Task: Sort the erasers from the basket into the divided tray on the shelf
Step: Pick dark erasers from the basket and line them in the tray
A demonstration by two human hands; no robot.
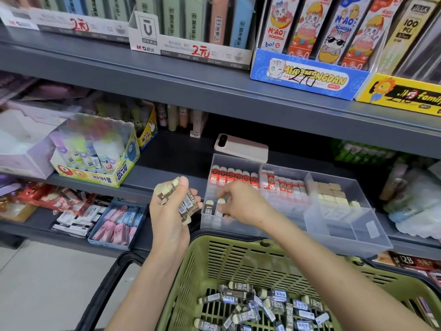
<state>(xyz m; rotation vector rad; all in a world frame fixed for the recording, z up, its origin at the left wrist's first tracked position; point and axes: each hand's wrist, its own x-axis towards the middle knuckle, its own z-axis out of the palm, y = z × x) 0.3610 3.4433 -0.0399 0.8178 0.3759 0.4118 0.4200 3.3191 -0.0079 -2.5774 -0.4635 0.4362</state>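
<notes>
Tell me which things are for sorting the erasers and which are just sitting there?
For the job: green basket, 2B erasers in it, clear divided tray, left hand gripping a bunch of erasers, right hand at the tray's front-left compartment.

Just lying about: phone, Power Glue box, box of pink and blue erasers, pencil lead box.

Beneath the overhanging upper shelf (214, 91) the divided tray (346, 225) opens frontward; phone (241, 149) behind it, basket (229, 259) rim just below

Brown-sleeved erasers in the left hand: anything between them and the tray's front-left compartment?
Only the right hand, in that compartment of the clear plastic divided tray; otherwise nothing visible. The left hand holds the brown-sleeved erasers beside it.
</notes>
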